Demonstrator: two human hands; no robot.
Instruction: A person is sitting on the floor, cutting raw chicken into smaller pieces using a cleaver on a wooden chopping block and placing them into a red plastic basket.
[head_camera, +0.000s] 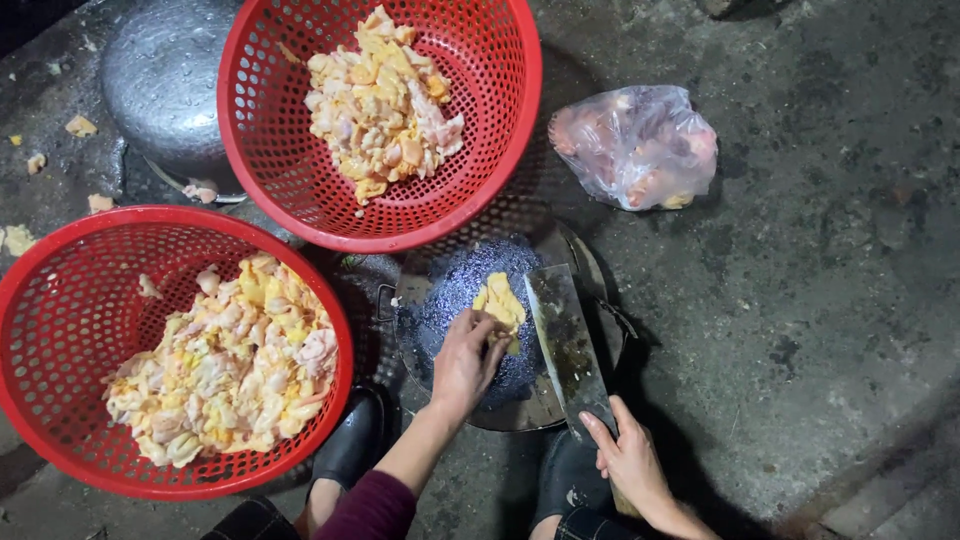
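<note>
Risk: cut fingers | left hand (466, 358) pins meat piece (500, 304) at board (455, 290) centre, fingers curled, beside cleaver (566, 345) | right hand (627, 460) grips handle closed | greasy meat may slip, drawing fingers under blade

Views: one, head-worn | Facing: steeply down onto the ground (820, 300) | Range: close, arm's reach | Overlap: none

Two red baskets (60, 300) (500, 130), plastic bag (640, 145), metal bowl (160, 85).

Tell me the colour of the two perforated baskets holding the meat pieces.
Both baskets are bright red; the head view shows them clearly.
</note>
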